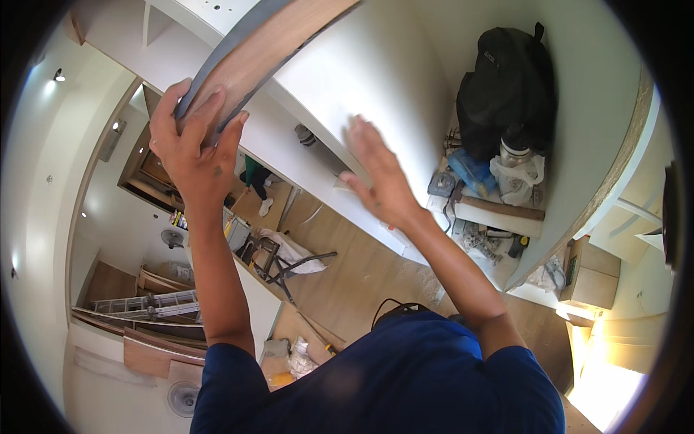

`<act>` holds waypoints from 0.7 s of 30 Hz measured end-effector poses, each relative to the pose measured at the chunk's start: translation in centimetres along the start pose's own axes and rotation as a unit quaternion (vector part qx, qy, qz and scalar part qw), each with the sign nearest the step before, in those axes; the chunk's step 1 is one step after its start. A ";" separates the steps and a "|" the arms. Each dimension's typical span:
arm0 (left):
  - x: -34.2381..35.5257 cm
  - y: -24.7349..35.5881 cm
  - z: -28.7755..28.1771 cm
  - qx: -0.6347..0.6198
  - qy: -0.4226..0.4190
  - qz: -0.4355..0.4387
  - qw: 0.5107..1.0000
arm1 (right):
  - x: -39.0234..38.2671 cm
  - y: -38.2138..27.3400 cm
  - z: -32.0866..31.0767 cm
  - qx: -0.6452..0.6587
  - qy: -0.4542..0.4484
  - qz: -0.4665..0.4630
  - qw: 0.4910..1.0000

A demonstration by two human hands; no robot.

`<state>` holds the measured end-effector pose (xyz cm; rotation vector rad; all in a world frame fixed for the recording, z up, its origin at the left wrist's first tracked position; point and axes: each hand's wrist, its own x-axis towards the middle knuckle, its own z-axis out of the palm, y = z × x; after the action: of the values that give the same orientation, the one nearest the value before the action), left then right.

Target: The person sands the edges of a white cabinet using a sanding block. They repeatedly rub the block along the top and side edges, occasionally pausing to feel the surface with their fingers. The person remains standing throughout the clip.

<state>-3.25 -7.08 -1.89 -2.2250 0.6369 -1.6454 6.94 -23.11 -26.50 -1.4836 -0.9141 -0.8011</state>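
Note:
Up high, a long curved wooden strip (278,54) with grey edges slants away to the upper right. My left hand (196,141) grips its lower end, thumb on one edge and fingers on the other. My right hand (382,177) is raised in front of a white cabinet panel (390,65), fingers stretched out and slightly blurred. Nothing shows in it, and I cannot tell whether it touches the panel. A dark cylindrical object (318,148) lies in a white recess between my two hands.
At right, a black backpack (506,90), a bottle (515,148) and several tools crowd a shelf. Down at left are a folding stand (278,267), a ladder (152,304) and a standing fan (184,398). Another person's legs (262,192) show beyond the cabinet.

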 end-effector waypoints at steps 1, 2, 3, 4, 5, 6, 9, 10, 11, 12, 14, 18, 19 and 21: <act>-0.6 -0.2 -0.2 -0.016 0.000 -0.018 1.000 | -1.0 -0.3 1.8 -0.031 -0.034 0.015 0.999; -1.1 -0.4 -0.6 -0.009 -0.001 -0.029 1.000 | -1.5 -0.3 3.2 -0.062 -0.069 0.027 0.995; -1.7 -0.4 -1.0 -0.004 -0.001 -0.039 0.999 | -1.7 -0.2 4.2 -0.078 -0.063 0.040 0.994; -2.3 -0.4 -1.5 0.004 -0.002 -0.051 0.999 | -1.6 -0.5 4.7 -0.069 -0.048 0.043 0.996; -2.7 -0.4 -1.8 0.003 -0.006 -0.061 0.998 | -1.4 -0.7 5.1 -0.061 -0.031 0.046 0.997; -3.1 -0.4 -2.2 0.002 -0.010 -0.070 0.997 | -1.2 -0.8 5.3 -0.052 -0.015 0.050 0.997; -4.5 -0.8 -3.3 -0.002 -0.018 -0.089 0.996 | 0.3 -1.4 5.3 -0.021 0.001 0.074 0.997; -4.9 -0.9 -3.5 -0.005 -0.020 -0.095 0.995 | 0.6 -1.6 5.4 -0.018 0.010 0.075 0.997; -5.2 -0.9 -3.6 -0.007 -0.020 -0.097 0.995 | 0.9 -1.9 5.5 -0.015 0.018 0.076 0.997; -5.4 -1.0 -3.7 -0.009 -0.020 -0.098 0.995 | 1.1 -2.0 5.6 -0.012 0.027 0.078 0.997; -5.6 -1.0 -3.8 -0.008 -0.022 -0.099 0.995 | 0.8 -0.8 5.2 -0.036 -0.005 0.064 0.997; -6.0 -0.8 -3.0 -0.014 -0.024 -0.100 0.995 | 0.4 -0.1 4.7 -0.032 -0.019 0.054 0.998; -6.2 -0.7 -2.8 -0.015 -0.024 -0.102 0.994 | 0.2 -0.1 4.6 -0.028 -0.016 0.055 0.998; -6.3 -0.3 -2.3 -0.015 -0.028 -0.101 0.994 | -0.3 0.0 4.6 -0.021 -0.011 0.056 0.998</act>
<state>-6.99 -3.52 -6.23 -2.4164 0.4359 -1.6679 6.75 -18.58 -27.26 -1.5695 -0.8272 -0.7261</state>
